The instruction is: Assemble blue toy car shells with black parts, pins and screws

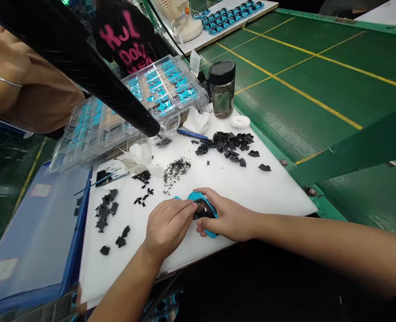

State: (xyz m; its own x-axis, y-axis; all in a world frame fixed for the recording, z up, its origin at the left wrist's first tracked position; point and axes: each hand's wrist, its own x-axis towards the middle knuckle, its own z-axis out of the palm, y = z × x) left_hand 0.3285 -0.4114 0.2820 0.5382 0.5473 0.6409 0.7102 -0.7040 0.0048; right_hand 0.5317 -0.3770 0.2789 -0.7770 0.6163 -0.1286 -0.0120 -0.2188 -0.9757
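Note:
My right hand (229,215) is wrapped round a blue and black plastic shell (205,209), holding it just above the front of the white work board (238,192). My left hand (169,226) comes in from the other side, its thumb and fingertips pinched together against the shell's dark inner side. Whatever those fingertips may hold is hidden. Beyond my hands lies a scatter of tiny black parts, perhaps screws (177,172). Small black pieces (144,194) lie left of them, with larger black curved pieces (107,208) further left and a heap of similar black pieces (229,143) at the right.
A thick black tube (117,94) slants down over the board from the upper left. Clear compartment trays (151,89) with blue parts stand behind. A lidded jar (222,89), blue pen (193,134) and white oval object (240,121) are nearby. A blue bin (67,268) sits left; another person's arm (23,76) shows.

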